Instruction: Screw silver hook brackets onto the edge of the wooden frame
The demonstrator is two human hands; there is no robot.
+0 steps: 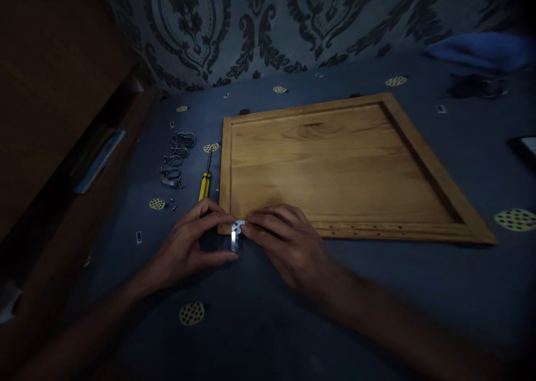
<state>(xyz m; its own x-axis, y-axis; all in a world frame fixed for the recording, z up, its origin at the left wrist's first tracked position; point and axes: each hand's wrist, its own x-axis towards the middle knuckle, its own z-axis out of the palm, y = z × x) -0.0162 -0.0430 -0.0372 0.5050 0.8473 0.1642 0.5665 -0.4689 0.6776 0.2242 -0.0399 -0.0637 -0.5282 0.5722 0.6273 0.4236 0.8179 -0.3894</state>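
A shiny metal hook (234, 240) with a holed mounting plate sits at the near left corner of the wooden framed board (326, 169). My left hand (196, 239) grips it, with fingertips at the plate and the thumb at its lower end. From the other side, the fingers of my right hand (288, 241) are closed on the plate's edge, against the board's near rail. Whether a screw is between those fingers cannot be seen. Just beyond my left hand lies a screwdriver (205, 184) with a yellow handle.
Several similar metal hooks (178, 152) lie in a row on the blue patterned cloth (259, 314), with small screws (173, 205) nearby. Small holes dot the board's near rail. Wooden furniture (84, 163) borders the left; a blue cloth (481, 51) and dark object (473, 85) lie far right.
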